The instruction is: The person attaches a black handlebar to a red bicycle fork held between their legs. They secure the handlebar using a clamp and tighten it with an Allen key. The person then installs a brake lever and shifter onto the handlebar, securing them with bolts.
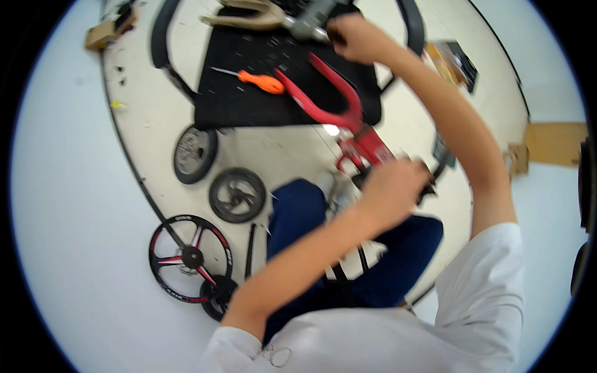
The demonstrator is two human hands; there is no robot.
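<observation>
My left hand [398, 194] is closed round the near end of a red forked frame part [351, 115], beside a dark piece. The two prongs of this part rest over a black chair seat [233, 112] and point away from me. My right hand [356, 38] is a blurred fist above the far right of the seat. Its fingers come up to the silver end of a grey tool-like object [313, 20], and whatever lies inside them is hidden. An orange-handled screwdriver [264, 82] lies on the seat left of the prongs. Behind it is a beige fork [249, 17].
Left of my knees, on the floor, are a spoked wheel [194, 153], a small black wheel [236, 194] and a larger black-and-red wheel [163, 281]. Black armrests [160, 37] flank the seat. Cardboard boxes [99, 36] stand at far left, with more cardboard [553, 143] at right.
</observation>
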